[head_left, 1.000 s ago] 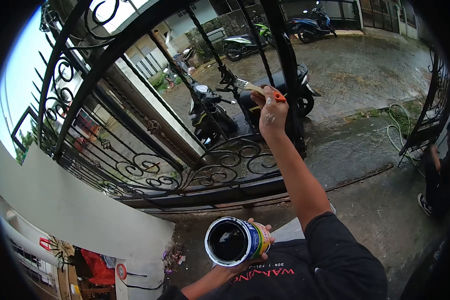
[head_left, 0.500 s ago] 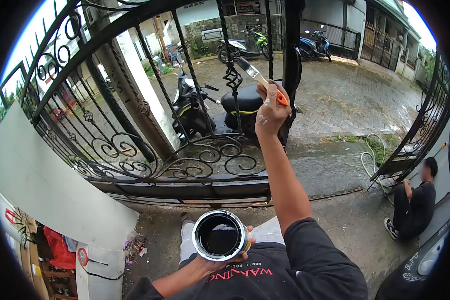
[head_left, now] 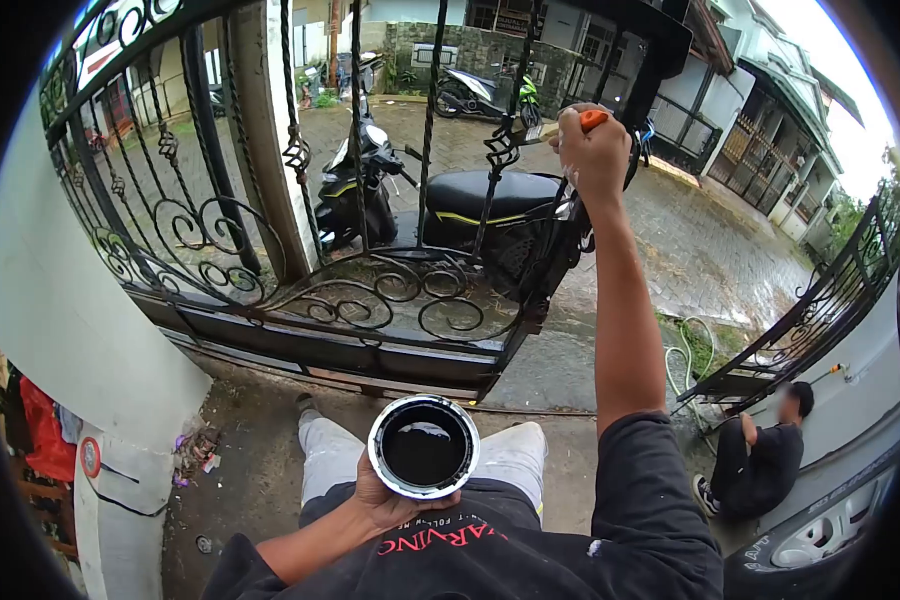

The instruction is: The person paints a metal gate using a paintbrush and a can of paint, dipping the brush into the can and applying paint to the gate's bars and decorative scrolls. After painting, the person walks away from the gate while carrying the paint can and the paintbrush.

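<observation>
Near my lap, my left hand (head_left: 378, 500) is wrapped round a paint can (head_left: 473, 438) from the side and below. Glossy black paint (head_left: 417, 450) fills it, and the white rim is smeared with black. My right hand (head_left: 598, 158) is raised at arm's length, gripping a paintbrush (head_left: 593, 120) by its orange-ended handle. The brush head points left, right at the twisted basket ornament (head_left: 502, 150) on an upright bar of the black wrought-iron gate (head_left: 330, 350). White paint specks show on the right hand.
A parked black motorbike (head_left: 495, 192) stands close behind the gate bars. At the right, a person (head_left: 765, 450) squats beside the wall, near the other gate leaf (head_left: 800, 310) and a hose (head_left: 682, 365). A car (head_left: 820, 530) is at the lower right.
My right hand has moved up and right, turning the brush from upright to leftward against the gate's ornament. The view has shifted, while the can stays in my left hand.
</observation>
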{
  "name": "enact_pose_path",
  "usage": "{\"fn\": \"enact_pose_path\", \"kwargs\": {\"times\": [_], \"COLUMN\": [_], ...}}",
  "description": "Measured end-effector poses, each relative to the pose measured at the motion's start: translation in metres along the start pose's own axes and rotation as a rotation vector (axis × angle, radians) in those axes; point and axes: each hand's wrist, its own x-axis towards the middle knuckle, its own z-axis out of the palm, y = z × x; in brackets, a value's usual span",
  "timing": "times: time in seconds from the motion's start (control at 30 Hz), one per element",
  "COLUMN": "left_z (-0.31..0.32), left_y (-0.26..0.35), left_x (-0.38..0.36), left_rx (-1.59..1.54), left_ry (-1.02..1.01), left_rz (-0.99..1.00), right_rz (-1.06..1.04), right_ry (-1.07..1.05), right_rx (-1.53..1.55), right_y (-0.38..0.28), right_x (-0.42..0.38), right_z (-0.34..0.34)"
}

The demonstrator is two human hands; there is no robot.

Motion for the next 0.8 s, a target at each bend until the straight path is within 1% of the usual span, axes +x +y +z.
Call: {"fn": "enact_pose_path", "kwargs": {"times": [0.03,0.13,0.27,0.3,0.33,0.37,0.43,0.47,0.5,0.53,0.57,0.7,0.8], "left_z": [0.002,0.017,0.008,0.003,0.001,0.000,-0.001,-0.001,0.003,0.005,0.005,-0.012,-0.020], "left_y": [-0.001,-0.009,-0.009,-0.008,-0.007,-0.005,-0.002,-0.001,-0.003,-0.003,-0.002,0.005,0.010], "left_x": [-0.001,-0.003,-0.002,-0.002,-0.002,-0.005,-0.009,-0.009,-0.009,-0.010,-0.012,-0.018,-0.022], "left_rx": [0.045,0.179,0.248,0.252,0.254,0.295,0.270,0.261,0.304,0.287,0.270,0.285,0.267], "left_ry": [0.016,0.050,0.070,0.089,0.107,0.075,0.026,0.003,0.042,0.031,0.022,-0.002,-0.009], "left_rz": [0.022,0.093,0.169,0.188,0.207,0.165,0.140,0.127,0.136,0.124,0.113,0.102,0.092], "right_rz": [0.015,-0.126,-0.298,-0.428,-0.403,-0.377,-0.337,-0.321,-0.303,-0.284,-0.349,-0.527,-0.283], "right_ry": [-0.031,-0.137,-0.140,-0.043,-0.064,-0.086,-0.141,-0.158,-0.171,-0.183,-0.137,-0.022,-0.109], "right_rx": [0.011,-0.175,-0.299,-0.235,-0.238,-0.242,-0.281,-0.308,-0.334,-0.358,-0.373,-0.332,-0.171], "right_y": [-0.004,-0.007,-0.033,-0.036,-0.039,-0.043,-0.048,-0.039,-0.026,-0.022,-0.019,-0.049,-0.053], "right_x": [0.007,0.019,0.031,0.033,0.033,0.033,0.029,0.028,0.030,0.030,0.030,0.018,0.021], "right_z": [0.001,0.015,0.019,0.024,0.025,0.025,0.028,0.032,0.037,0.040,0.039,0.039,0.041]}}
